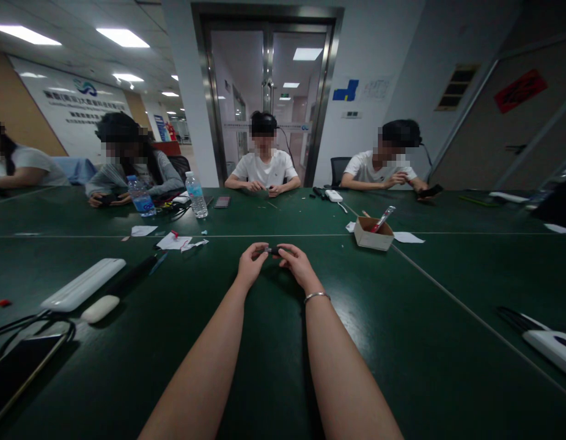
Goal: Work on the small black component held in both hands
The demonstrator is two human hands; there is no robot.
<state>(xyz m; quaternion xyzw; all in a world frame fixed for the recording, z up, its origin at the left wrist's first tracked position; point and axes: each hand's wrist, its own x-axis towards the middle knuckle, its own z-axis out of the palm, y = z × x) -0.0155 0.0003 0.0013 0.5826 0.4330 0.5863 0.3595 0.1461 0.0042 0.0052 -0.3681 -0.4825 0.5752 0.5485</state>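
Observation:
Both my hands meet above the dark green table (283, 342), out in front of me. My left hand (251, 264) and my right hand (296, 264) pinch the two ends of a small dark object (272, 250) held between the fingertips. It is too small to name. A silver bracelet (316, 296) circles my right wrist. Both forearms stretch out from the bottom edge.
A small cardboard box (373, 234) with a red-handled tool stands to the right. Paper scraps (175, 242), two water bottles (196, 195), a white power strip (84, 283), a phone (17, 373) and cables lie at the left. Several people sit along the far side.

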